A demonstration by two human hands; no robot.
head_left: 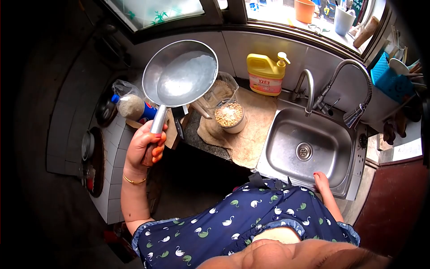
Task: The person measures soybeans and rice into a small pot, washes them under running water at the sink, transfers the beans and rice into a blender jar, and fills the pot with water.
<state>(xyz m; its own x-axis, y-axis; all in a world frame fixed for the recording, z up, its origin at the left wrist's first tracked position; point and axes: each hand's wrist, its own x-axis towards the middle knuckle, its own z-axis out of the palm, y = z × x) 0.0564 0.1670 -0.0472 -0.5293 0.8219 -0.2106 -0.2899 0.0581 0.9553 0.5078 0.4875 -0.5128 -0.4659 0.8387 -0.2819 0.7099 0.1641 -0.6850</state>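
Note:
My left hand [145, 145] is wrapped round the handle of a big metal water ladle [154, 60], raised over the counter. Clear liquid, which looks like water, lies in its bowl. Below and right of the ladle stands a container of soybeans [229, 114], with something pale on top of the beans. Behind it is a clear plastic jug [229, 80], partly covered by the ladle. My right hand [321, 181] rests at the front rim of the metal sink [273, 169], fingers stretched out and holding nothing.
A tan cloth [255, 130] lies under the soybeans. A yellow detergent bottle [265, 74] stands by the wall, beside the faucet [309, 92] and a spring-hose tap [369, 85]. A black-handled knife [179, 127] and a bottle of grain [130, 106] sit on the left.

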